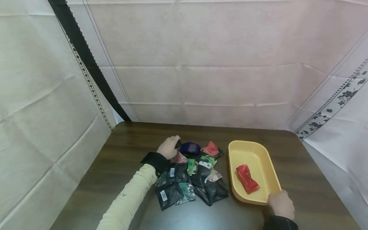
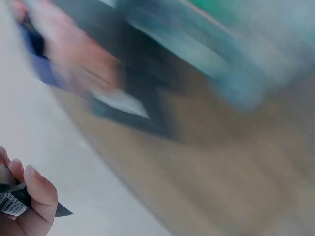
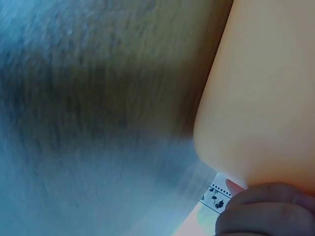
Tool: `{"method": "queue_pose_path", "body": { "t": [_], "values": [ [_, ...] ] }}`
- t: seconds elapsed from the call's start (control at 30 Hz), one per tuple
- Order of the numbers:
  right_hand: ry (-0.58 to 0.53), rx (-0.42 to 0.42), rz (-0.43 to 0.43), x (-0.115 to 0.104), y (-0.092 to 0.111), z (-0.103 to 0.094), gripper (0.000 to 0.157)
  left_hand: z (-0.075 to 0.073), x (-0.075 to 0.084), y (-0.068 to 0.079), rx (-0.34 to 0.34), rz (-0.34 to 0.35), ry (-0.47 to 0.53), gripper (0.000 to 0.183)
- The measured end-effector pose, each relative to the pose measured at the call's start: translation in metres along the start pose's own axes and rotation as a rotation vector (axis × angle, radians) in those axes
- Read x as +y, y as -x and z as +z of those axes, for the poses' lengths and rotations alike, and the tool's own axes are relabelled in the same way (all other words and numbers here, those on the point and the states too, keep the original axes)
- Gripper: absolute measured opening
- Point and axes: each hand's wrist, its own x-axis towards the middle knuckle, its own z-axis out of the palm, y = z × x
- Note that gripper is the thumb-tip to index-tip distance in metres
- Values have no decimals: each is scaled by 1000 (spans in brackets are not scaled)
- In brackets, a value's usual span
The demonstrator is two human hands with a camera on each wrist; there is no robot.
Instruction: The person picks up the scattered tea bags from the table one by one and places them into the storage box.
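My left hand (image 1: 169,147) is at the far left side of a pile of small packets. Its thumb and fingers (image 2: 42,189) pinch a black packet (image 2: 15,202) with a white barcode label. Below it lie several black packets (image 1: 169,195), green-and-clear ones (image 1: 192,166), a dark blue one (image 1: 190,148) and a red one (image 1: 211,149). My right hand (image 1: 281,204) grips the near right corner of a yellow tray (image 1: 265,166). Inside the tray lies one red packet (image 1: 248,179). The left wrist view is blurred over the pile.
The dark brown wooden table (image 1: 138,134) has rounded far corners. Pale cloth (image 1: 184,80) hangs behind it and at both sides, with a black strip (image 1: 89,60) at the left and a floral band (image 1: 330,108) at the right.
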Motion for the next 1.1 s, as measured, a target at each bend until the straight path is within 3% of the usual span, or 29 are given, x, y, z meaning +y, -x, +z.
{"method": "queue_pose_path", "body": {
  "t": [0.13, 0.33, 0.47, 0.6, 0.73, 0.87, 0.93, 1.1],
  "values": [
    [-5, 11, -9, -1, 1, -1, 44, 0, 46, -13, -22, 149, 25, 36],
    [-9, 30, -21, -2, 2, 0, 42, 9, 114, -25, -77, 296, 5, 40],
    [-12, 42, -14, -2, 2, 0, 42, 18, 150, -32, -87, 369, -18, 38],
    [-19, 57, 5, -3, 2, -1, 42, 25, 183, -37, -147, 370, -30, 36],
    [-26, 63, 2, -6, 4, 1, 41, 38, 206, -38, -201, 338, -37, 40],
    [-33, 79, -2, -8, 8, 0, 41, 57, 226, -34, -199, 375, -88, 47],
    [-36, 87, -1, -8, 9, -1, 41, 64, 233, -30, -226, 382, -113, 62],
    [-37, 96, -2, -4, 8, -4, 41, 70, 238, -21, -376, 359, -72, 101]
  ]
}}
